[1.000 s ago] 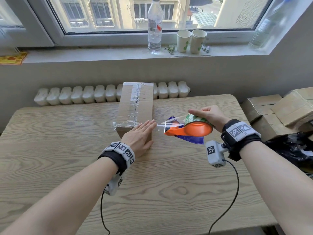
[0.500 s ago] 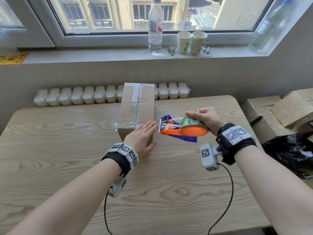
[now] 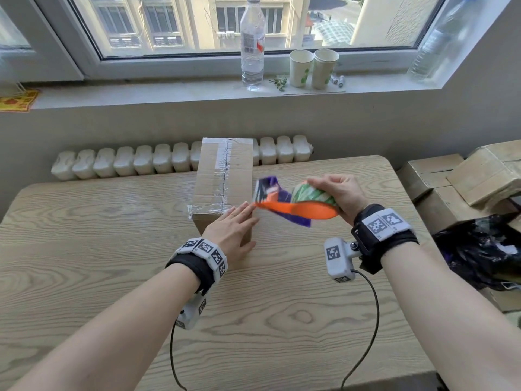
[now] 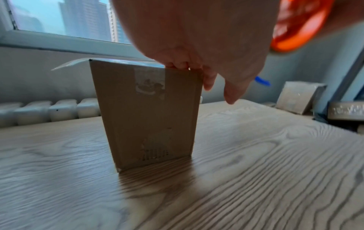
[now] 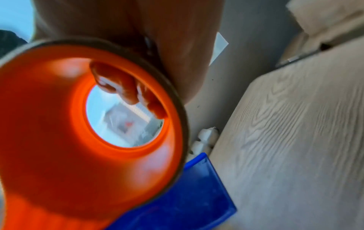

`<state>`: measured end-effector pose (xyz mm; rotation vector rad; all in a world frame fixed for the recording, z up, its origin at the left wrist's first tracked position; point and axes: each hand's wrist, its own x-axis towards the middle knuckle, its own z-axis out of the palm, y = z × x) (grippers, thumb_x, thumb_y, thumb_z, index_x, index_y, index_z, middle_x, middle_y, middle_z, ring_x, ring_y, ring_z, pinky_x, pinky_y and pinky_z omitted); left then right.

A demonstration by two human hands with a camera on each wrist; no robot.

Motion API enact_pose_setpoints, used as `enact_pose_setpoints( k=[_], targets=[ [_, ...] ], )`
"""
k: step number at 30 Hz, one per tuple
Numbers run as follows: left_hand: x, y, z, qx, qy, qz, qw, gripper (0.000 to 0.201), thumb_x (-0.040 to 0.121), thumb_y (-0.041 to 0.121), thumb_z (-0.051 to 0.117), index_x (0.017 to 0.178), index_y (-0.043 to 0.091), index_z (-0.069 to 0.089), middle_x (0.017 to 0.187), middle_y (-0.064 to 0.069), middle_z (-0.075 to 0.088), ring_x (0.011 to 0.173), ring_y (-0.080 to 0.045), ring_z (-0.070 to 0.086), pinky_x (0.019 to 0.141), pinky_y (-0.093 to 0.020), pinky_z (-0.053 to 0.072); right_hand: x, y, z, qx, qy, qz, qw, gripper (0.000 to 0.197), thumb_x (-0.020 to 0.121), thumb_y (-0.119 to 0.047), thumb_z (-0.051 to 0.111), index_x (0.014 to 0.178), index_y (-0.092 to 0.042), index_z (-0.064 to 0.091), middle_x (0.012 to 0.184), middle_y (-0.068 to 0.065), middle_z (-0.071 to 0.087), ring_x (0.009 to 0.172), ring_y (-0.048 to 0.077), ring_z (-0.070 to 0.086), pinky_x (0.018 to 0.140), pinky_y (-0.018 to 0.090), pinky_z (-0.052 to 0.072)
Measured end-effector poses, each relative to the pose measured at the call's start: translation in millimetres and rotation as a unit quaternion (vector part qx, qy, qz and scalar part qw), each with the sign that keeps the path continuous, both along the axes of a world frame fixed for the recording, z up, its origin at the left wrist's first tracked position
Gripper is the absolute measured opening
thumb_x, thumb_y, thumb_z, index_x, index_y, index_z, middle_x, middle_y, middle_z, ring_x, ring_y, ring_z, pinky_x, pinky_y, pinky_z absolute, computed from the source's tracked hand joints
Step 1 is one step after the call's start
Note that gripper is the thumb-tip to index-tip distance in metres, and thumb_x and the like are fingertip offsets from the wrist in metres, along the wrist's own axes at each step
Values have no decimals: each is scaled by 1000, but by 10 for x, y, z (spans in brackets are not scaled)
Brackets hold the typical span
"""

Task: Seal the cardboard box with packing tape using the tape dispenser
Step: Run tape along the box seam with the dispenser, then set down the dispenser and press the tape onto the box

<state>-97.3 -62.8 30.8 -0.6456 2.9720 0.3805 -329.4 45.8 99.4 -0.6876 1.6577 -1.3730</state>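
A tall cardboard box (image 3: 222, 176) (image 4: 145, 112) stands on the wooden table (image 3: 112, 235), with clear tape along its top seam and a loose tape end over its near left corner. My left hand (image 3: 231, 230) (image 4: 197, 38) lies flat with straight fingers over the box's near right top edge. My right hand (image 3: 335, 190) grips the tape roll of an orange and blue tape dispenser (image 3: 293, 201) (image 5: 78, 132), held in the air just right of the box. The dispenser's blade end is next to my left fingertips.
A radiator (image 3: 127, 162) runs behind the table. The window sill holds a clear bottle (image 3: 252, 43) and two paper cups (image 3: 313, 67). Cardboard boxes (image 3: 465, 179) and a black bag (image 3: 485, 249) sit to the right of the table.
My right hand has brought the dispenser left, up to the box and my left fingertips, tilting it. The stretch of tape seen between box and dispenser has closed up. My left hand stays on the box.
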Motion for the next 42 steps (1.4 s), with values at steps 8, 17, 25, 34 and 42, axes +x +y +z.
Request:
enact_pose_setpoints(
  k=[8, 17, 25, 34, 42],
  targets=[
    [44, -42, 51, 27, 21, -30, 999, 59, 89, 34, 51, 144, 30, 28, 158, -1, -4, 144, -11, -8, 114, -23, -7, -93, -40, 157, 38, 98, -30, 994, 46, 72, -31, 78, 43, -19, 44, 42, -9, 54, 43, 5, 53, 44, 19, 40],
    [425, -56, 18, 26, 80, 156, 984, 65, 96, 32, 38, 148, 13, 3, 155, 2, -10, 144, -10, -8, 117, -25, -5, 399, 81, -567, 214, 266, 67, 938, 30, 78, -33, 71, 58, -18, 54, 58, 0, 52, 59, 17, 49, 55, 27, 35],
    [759, -117, -113, 65, 59, 228, 970, 73, 95, 33, 41, 146, 0, 1, 157, -16, -10, 146, -23, -5, 121, -33, 8, 780, 149, -875, 219, 288, 90, 928, 29, 78, -35, 71, 70, -9, 60, 72, 12, 64, 69, 25, 58, 65, 34, 46],
    [757, -113, -85, 142, 123, 250, 950, 70, 94, 28, 46, 148, 6, 6, 158, -9, -6, 146, -19, 8, 115, -32, 19, 1108, 248, -1089, 308, 393, 233, 835, 29, 81, -42, 62, 69, -20, 48, 71, -1, 52, 74, 21, 51, 65, 29, 37],
    [761, -154, -26, 192, 126, 275, 934, 69, 94, 28, 46, 148, 10, 6, 159, -5, 1, 145, -17, 12, 114, -27, 16, 1303, 294, -1292, 352, 456, 315, 754, 24, 87, -37, 53, 101, -17, 56, 107, 8, 63, 103, 31, 59, 76, 34, 44]
  ],
)
